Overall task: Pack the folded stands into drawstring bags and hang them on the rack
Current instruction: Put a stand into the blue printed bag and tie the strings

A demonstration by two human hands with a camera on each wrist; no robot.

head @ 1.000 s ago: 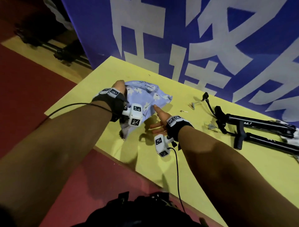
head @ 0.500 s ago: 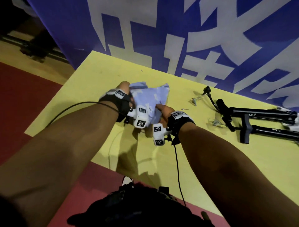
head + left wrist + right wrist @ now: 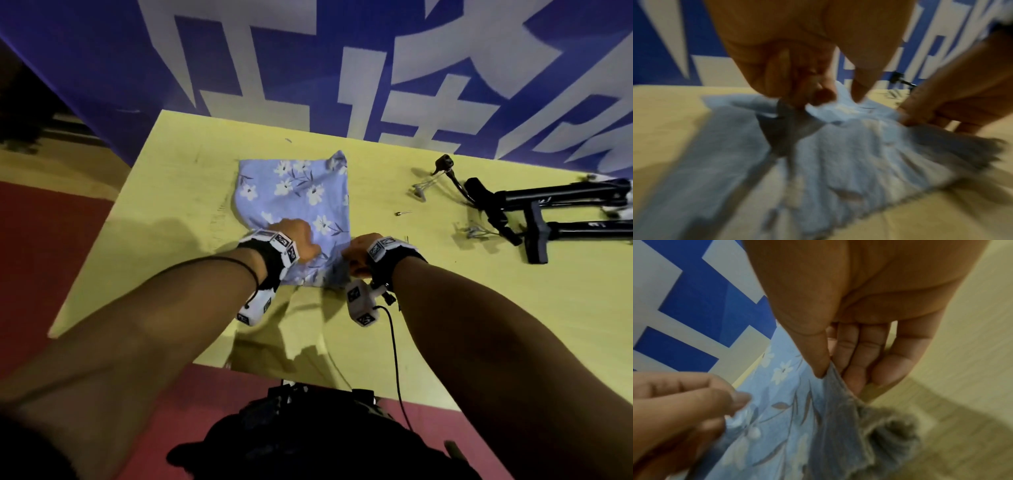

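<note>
Both hands work the near hem of the bag (image 3: 294, 192), which lies flat mid-bench (image 3: 445, 325): left hand (image 3: 296, 241) pinching a fold, right hand (image 3: 358, 255) pinching the gathered hem between thumb and fingers. Two folded stands (image 3: 561, 212) lie toward the bench's far right edge.

One light-blue floral fabric drawstring bag (image 3: 294, 192) on one yellow table (image 3: 164, 219). Two black folded tubular stands (image 3: 561, 195) lying side by side. Two small silver wire clips (image 3: 419, 190). One small metal pin (image 3: 403, 213). Two hands, left hand (image 3: 296, 240) and right hand (image 3: 358, 255). One blue-and-white banner (image 3: 308, 68).
</note>
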